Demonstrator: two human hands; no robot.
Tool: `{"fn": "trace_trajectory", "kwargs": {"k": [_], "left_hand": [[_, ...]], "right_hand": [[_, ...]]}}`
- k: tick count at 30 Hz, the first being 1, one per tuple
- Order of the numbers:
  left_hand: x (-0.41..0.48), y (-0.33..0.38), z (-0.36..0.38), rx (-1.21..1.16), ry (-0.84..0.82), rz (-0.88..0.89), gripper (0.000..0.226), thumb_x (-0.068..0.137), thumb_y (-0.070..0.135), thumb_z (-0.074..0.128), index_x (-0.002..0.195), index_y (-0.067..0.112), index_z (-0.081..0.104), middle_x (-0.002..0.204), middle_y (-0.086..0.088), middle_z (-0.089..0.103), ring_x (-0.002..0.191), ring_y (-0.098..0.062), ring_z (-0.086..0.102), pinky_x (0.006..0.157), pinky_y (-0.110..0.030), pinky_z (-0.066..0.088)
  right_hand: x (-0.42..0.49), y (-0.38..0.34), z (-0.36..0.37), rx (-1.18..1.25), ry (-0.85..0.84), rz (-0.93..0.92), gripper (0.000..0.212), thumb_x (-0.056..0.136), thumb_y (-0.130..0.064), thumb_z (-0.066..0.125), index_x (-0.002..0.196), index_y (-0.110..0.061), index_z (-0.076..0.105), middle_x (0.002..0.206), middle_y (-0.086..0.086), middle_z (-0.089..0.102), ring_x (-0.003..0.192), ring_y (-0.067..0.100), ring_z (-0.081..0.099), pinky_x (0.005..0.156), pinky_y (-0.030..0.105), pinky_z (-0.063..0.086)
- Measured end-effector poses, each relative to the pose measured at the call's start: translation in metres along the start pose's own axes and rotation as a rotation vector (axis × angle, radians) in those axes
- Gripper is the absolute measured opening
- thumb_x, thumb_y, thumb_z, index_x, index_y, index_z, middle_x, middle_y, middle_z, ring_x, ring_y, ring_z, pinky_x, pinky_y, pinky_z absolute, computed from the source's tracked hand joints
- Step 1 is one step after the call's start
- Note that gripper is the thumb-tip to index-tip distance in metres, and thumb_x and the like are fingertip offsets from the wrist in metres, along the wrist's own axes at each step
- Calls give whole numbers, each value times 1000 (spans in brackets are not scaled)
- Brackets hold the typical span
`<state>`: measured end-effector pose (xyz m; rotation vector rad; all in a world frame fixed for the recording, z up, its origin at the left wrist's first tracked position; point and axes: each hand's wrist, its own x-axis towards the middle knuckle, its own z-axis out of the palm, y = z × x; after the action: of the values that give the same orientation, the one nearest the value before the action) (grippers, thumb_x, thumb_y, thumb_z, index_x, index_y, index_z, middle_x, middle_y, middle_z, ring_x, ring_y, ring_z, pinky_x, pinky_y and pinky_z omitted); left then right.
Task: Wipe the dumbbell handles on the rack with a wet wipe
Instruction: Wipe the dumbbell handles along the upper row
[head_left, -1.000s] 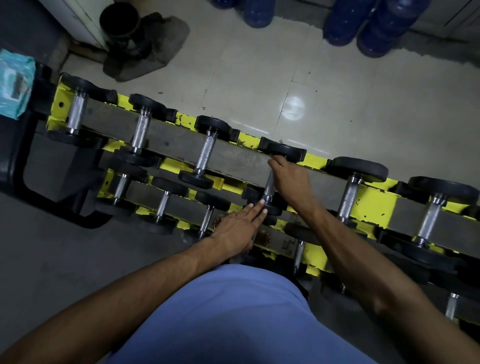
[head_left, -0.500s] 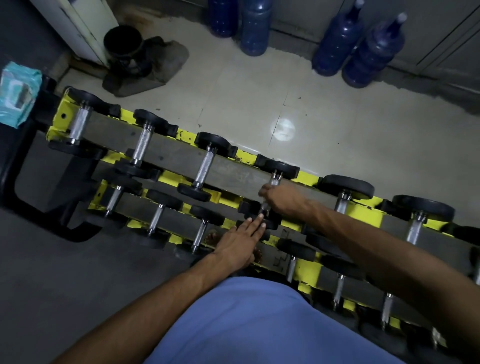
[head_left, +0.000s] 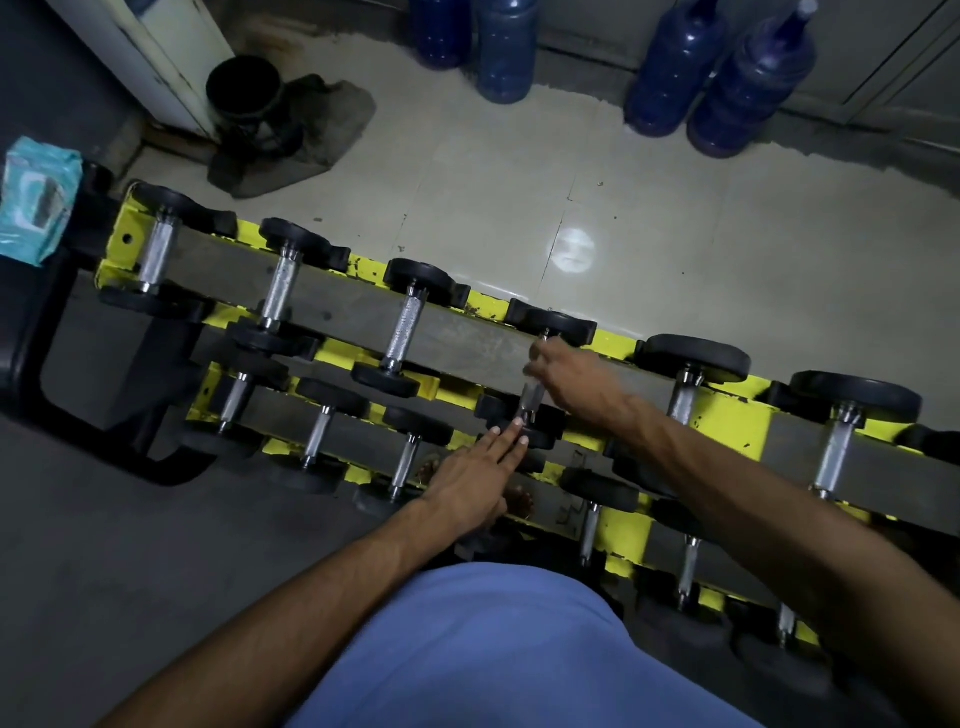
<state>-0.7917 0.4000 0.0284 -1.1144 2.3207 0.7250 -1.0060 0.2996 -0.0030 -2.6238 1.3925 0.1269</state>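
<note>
Centre frame, the right hand (head_left: 569, 371) curls its fingers around the fourth top-row dumbbell handle (head_left: 531, 395) on the yellow rack (head_left: 727, 410); any wet wipe is hidden. The handle runs top-to-bottom. The left hand (head_left: 475, 478) lies flat just below, fingers extended.

Four water jugs (head_left: 670, 67), two hands (head_left: 478, 478).

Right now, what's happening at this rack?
A person is leaning over a yellow dumbbell rack. The right hand is wrapped on the handle of the fourth dumbbell in the top row, apparently wiping it, though the wipe itself is too blurred to make out. The left hand lies flat with fingers extended toward that dumbbell's near end, apparently steadying it. A teal wipes pack sits at the rack's left end.
</note>
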Motion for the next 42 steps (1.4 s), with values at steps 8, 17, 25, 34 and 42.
{"fn": "trace_trajectory", "kwargs": {"k": [8,17,25,34,42], "left_hand": [[-6,3,-7,-20,4,0,90,102,23,57,166,15,-5,171,-4,-23,161,-25,0,125,-47,28],[-4,-14,-13,70,-31,77,88,101,24,56,166,14,-3,171,-6,-23,161,-27,5,124,-46,29],[1,-25,-13,105,-55,113,93,99,23,60,167,16,-3,171,-5,-22,161,-26,3,125,-47,27],[4,-27,-14,116,-50,149,89,100,21,57,167,15,0,173,-5,-18,160,-27,8,125,-46,25],[5,-30,-16,128,-44,172,89,100,24,59,167,14,2,173,-7,-16,160,-28,8,124,-48,29]], "right_hand": [[-45,-46,40,423,152,239,22,90,-11,65,110,-17,56,106,5,52,78,27,58,58,33,43],[3,-51,47,919,672,977,8,94,-14,63,100,-19,65,97,-4,66,85,13,60,71,25,47],[43,-17,40,2297,420,1319,39,102,-18,28,108,-6,64,88,8,78,95,30,69,84,37,49],[51,-42,49,1900,955,1482,18,95,-4,58,79,-13,63,72,6,59,64,19,53,63,33,43],[-13,-101,54,853,634,1067,11,93,-15,65,84,-16,59,84,-1,61,75,12,54,62,15,37]]}}
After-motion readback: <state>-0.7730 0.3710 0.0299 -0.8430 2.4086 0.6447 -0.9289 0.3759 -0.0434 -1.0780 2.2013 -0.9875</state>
